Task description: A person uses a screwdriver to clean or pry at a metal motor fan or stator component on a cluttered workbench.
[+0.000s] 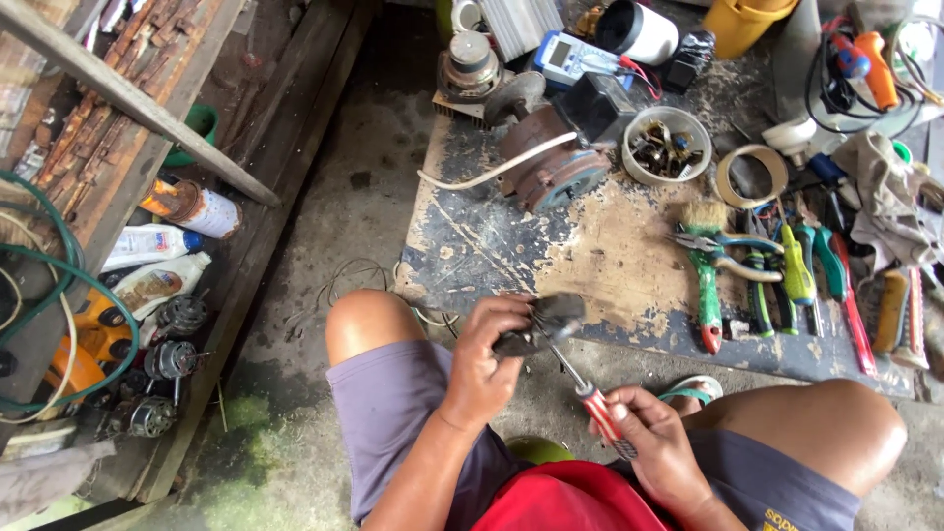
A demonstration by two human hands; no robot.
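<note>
Driving a screw — left hand (484,366) clamps the small metal part (544,323), right hand (654,444) grips the screwdriver (588,395) from 5 o'clock. Next needs, I judge, tip kept seated w/ steady twist.

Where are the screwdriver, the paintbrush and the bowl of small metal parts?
Screwdriver (602,411): head view, on its red-and-white handle in the right hand.
Paintbrush (707,295): head view, on its green handle.
Bowl (639,120): head view, on its white rim.

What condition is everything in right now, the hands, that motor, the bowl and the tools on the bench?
Left hand: closed around a dark metal part.
Right hand: gripping a screwdriver, tip at the part.
Motor: rusty, lying on the bench.
Bowl: holding small metal bits.
Paintbrush: lying flat.
Pliers: lying flat among the tools.
</note>
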